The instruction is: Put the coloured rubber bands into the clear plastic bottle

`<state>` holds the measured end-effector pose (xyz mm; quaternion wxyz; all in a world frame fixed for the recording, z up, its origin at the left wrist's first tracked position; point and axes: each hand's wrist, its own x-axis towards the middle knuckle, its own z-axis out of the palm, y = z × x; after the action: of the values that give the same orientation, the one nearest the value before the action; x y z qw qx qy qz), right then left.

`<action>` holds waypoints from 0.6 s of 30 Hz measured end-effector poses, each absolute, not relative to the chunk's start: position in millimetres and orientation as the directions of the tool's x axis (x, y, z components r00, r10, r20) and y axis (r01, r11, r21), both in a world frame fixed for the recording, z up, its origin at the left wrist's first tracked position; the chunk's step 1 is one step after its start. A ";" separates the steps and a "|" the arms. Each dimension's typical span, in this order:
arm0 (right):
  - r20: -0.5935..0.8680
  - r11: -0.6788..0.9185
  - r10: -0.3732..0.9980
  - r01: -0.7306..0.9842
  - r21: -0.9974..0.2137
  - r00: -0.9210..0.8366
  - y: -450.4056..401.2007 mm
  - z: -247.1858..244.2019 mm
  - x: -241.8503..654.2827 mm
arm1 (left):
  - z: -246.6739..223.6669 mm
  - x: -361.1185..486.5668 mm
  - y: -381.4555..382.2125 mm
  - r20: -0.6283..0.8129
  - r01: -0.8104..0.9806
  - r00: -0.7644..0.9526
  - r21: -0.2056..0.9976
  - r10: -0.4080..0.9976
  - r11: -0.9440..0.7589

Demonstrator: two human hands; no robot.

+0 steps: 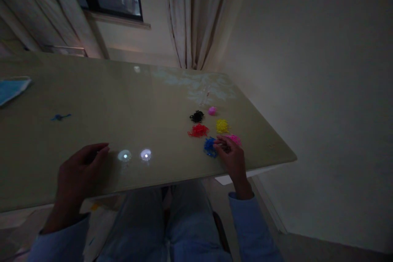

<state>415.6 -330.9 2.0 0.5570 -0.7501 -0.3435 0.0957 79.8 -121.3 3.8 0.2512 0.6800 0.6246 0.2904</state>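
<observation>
My right hand [231, 154] is at the right of the table, its fingertips pinched at the edge of a pile of thin blue bands or strands [209, 147]. Whether a strand is between those fingers is too dark to see. Partly behind this hand lies a pink pile [236, 139]. Red [198, 130], yellow [222, 125] and black [197, 116] piles sit just beyond, with a small round pink item [212, 111]. On the left, my left hand [81, 168] rests over the table near its front edge, fingers curled and thumb against the forefinger; anything inside is hidden.
A small dark blue knotted piece [60, 117] lies on the table [147, 106] at the left, with a light blue face mask [14, 89] farther left. A clear thin item [204, 95] lies behind the piles. A wall [322, 110] runs along the right side.
</observation>
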 end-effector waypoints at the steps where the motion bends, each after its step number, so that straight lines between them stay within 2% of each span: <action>1: 0.245 -0.143 0.619 0.414 -0.899 0.746 -331.3 2.1 416.1 | 4.2 80.1 -121.7 0.078 0.704 0.054 0.704 0.996 -0.093; 9: 0.306 -0.140 0.569 0.457 -0.879 0.763 -329.3 9.1 390.8 | 8.5 84.0 -123.6 0.079 0.689 0.064 0.718 0.995 -0.102; 12: 0.327 -0.073 0.686 0.508 -0.858 0.650 -319.3 12.9 357.5 | 10.2 84.1 -124.3 0.079 0.670 0.080 0.734 0.994 -0.112; 15: 0.345 0.052 0.823 0.546 -0.836 0.451 -301.1 13.2 325.4 | 9.9 84.5 -124.7 0.094 0.648 0.109 0.748 0.990 -0.142; 18: 0.328 0.119 0.893 0.539 -0.834 0.310 -275.8 9.7 306.1 | 7.7 85.8 -124.1 0.126 0.607 0.135 0.774 0.983 -0.183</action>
<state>306.1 -275.8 9.7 0.4961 -0.6393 -0.5598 0.1782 85.8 -124.1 7.7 0.2878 0.6962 0.5707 0.3267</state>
